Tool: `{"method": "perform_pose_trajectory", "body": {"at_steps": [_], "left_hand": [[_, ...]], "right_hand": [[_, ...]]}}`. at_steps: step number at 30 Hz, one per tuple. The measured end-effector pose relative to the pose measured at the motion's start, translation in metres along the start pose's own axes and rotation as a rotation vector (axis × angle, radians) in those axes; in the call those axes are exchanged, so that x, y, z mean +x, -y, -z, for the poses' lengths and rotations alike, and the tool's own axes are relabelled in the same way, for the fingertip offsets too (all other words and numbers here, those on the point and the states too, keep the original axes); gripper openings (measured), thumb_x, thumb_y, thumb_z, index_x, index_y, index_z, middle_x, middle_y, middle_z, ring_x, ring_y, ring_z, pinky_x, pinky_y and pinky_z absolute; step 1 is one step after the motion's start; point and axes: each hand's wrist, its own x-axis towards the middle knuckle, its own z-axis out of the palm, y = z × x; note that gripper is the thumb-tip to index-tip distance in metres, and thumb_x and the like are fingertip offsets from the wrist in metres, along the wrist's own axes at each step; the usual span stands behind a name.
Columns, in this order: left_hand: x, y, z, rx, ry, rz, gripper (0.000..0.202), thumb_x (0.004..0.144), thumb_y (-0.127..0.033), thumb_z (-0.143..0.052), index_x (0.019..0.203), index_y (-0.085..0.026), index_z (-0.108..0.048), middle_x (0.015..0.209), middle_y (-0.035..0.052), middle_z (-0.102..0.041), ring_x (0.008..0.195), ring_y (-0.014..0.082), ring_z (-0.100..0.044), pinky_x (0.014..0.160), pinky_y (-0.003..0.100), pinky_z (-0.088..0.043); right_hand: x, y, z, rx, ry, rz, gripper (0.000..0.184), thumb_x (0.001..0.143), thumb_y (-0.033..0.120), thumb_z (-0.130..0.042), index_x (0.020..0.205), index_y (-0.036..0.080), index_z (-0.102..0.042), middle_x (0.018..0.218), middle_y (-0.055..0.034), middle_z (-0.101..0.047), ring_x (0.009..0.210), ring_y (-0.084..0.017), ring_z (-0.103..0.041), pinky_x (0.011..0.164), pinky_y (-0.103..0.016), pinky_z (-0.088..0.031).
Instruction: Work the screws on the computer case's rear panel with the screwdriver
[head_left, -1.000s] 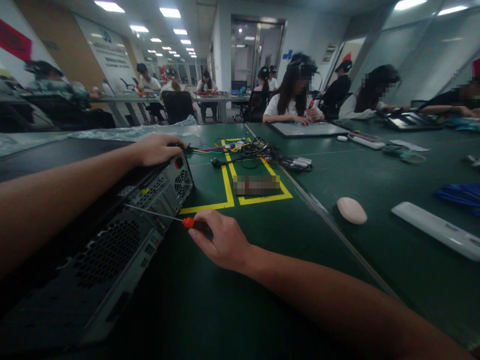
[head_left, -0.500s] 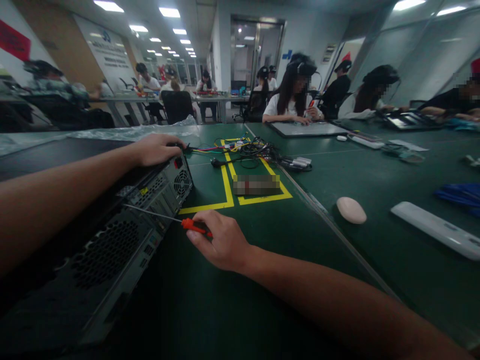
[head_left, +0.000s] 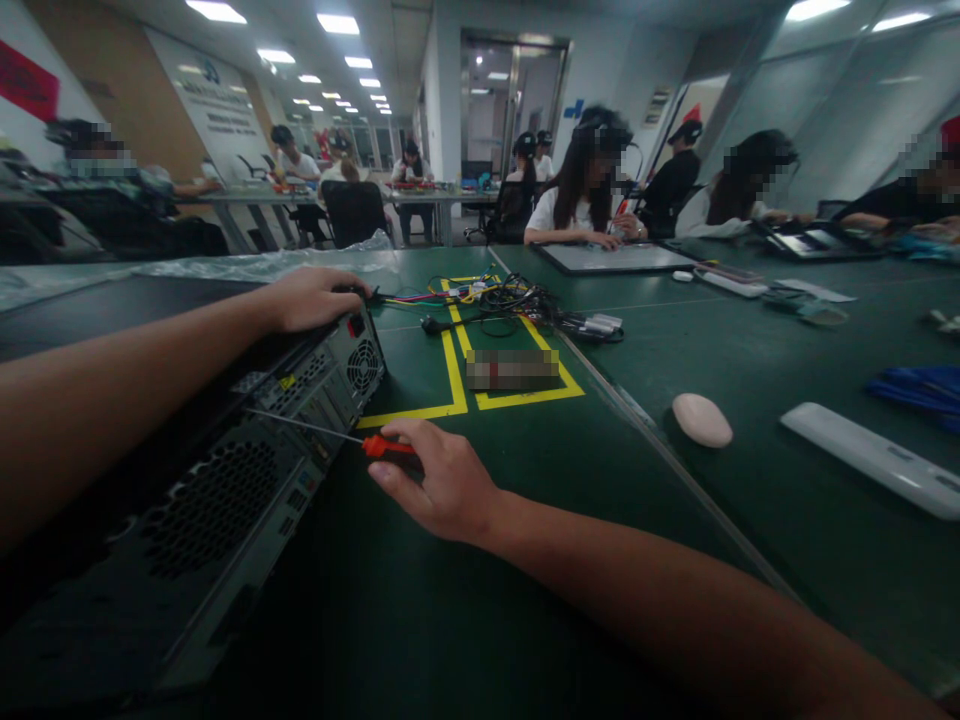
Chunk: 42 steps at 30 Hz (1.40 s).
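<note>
A desktop computer case (head_left: 300, 440) lies on its side at the left, its rear panel with fan vent and ports facing me. My left hand (head_left: 319, 298) rests on top of the case, fingers curled over its far corner. In my right hand (head_left: 442, 480) is a screwdriver (head_left: 390, 450) with a red and black handle, held between thumb and fingers. Its long thin shaft reaches left to the rear panel, the tip at the panel's upper edge. Whether the tip sits in a screw is too small to tell.
Beyond the case lie tangled cables (head_left: 517, 300) and a blurred-out box (head_left: 513, 370) within yellow tape marks (head_left: 420, 414). To the right are a pinkish mouse (head_left: 702, 420), a white power strip (head_left: 874, 455) and a blue bundle (head_left: 919, 390). Several people work across the table.
The screwdriver handle has turned in my right fingers, showing more of its black part, and the thumb has shifted slightly left. My left hand stays on the case.
</note>
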Motion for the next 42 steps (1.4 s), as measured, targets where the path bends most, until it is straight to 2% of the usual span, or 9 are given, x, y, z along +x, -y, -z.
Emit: {"method": "perform_pose_trajectory", "body": {"at_steps": [2, 7, 19, 27, 35, 42], "left_hand": [[0.0005, 0.0008, -0.0004, -0.006, -0.005, -0.003, 0.069, 0.085, -0.057, -0.043, 0.133, -0.016, -0.072, 0.134, 0.0140, -0.072, 0.120, 0.0342, -0.063, 0.110, 0.046, -0.044], [0.0028, 0.0045, -0.0014, -0.029, -0.020, 0.023, 0.067, 0.082, -0.058, -0.047, 0.131, -0.022, -0.075, 0.133, 0.0097, -0.073, 0.122, 0.0379, -0.064, 0.112, 0.046, -0.045], [0.0027, 0.0066, -0.0023, -0.060, -0.028, 0.016, 0.065, 0.081, -0.061, -0.051, 0.132, -0.029, -0.077, 0.130, 0.0077, -0.076, 0.122, 0.0397, -0.064, 0.114, 0.050, -0.045], [0.0028, 0.0079, -0.0025, -0.050, -0.024, 0.022, 0.064, 0.082, -0.059, -0.050, 0.130, -0.027, -0.076, 0.131, 0.0087, -0.075, 0.122, 0.0391, -0.063, 0.113, 0.049, -0.044], [0.0011, 0.0032, -0.0017, -0.002, -0.012, 0.000, 0.067, 0.087, -0.055, -0.045, 0.133, -0.016, -0.072, 0.133, 0.0132, -0.072, 0.120, 0.0344, -0.063, 0.109, 0.046, -0.044], [0.0021, 0.0038, -0.0017, 0.019, 0.011, 0.013, 0.070, 0.086, -0.057, -0.042, 0.135, -0.016, -0.071, 0.133, 0.0116, -0.072, 0.120, 0.0316, -0.063, 0.109, 0.041, -0.044]], "right_hand": [[-0.0007, -0.0008, -0.0007, 0.005, 0.003, -0.014, 0.037, 0.105, 0.046, -0.060, 0.132, 0.021, -0.057, 0.119, -0.0093, -0.074, 0.100, -0.022, -0.074, 0.088, -0.038, -0.061], [-0.0012, -0.0024, -0.0003, 0.015, 0.017, 0.007, 0.024, 0.106, 0.036, -0.056, 0.125, 0.020, -0.059, 0.118, -0.0103, -0.074, 0.098, -0.020, -0.074, 0.088, -0.036, -0.061], [-0.0012, -0.0023, -0.0003, -0.003, 0.029, -0.002, 0.026, 0.107, 0.037, -0.058, 0.127, 0.020, -0.059, 0.120, -0.0107, -0.074, 0.102, -0.021, -0.073, 0.090, -0.039, -0.061], [-0.0008, -0.0027, -0.0007, 0.009, 0.020, 0.009, 0.028, 0.108, 0.039, -0.055, 0.128, 0.019, -0.059, 0.121, -0.0115, -0.074, 0.102, -0.022, -0.074, 0.089, -0.039, -0.061], [-0.0012, -0.0027, -0.0007, -0.008, 0.013, 0.009, 0.028, 0.108, 0.041, -0.054, 0.126, 0.019, -0.059, 0.119, -0.0107, -0.074, 0.099, -0.021, -0.073, 0.088, -0.037, -0.060], [-0.0013, -0.0027, -0.0025, -0.002, -0.021, 0.019, 0.028, 0.107, 0.042, -0.055, 0.123, 0.019, -0.060, 0.114, -0.0093, -0.075, 0.096, -0.020, -0.073, 0.087, -0.034, -0.058]]}}
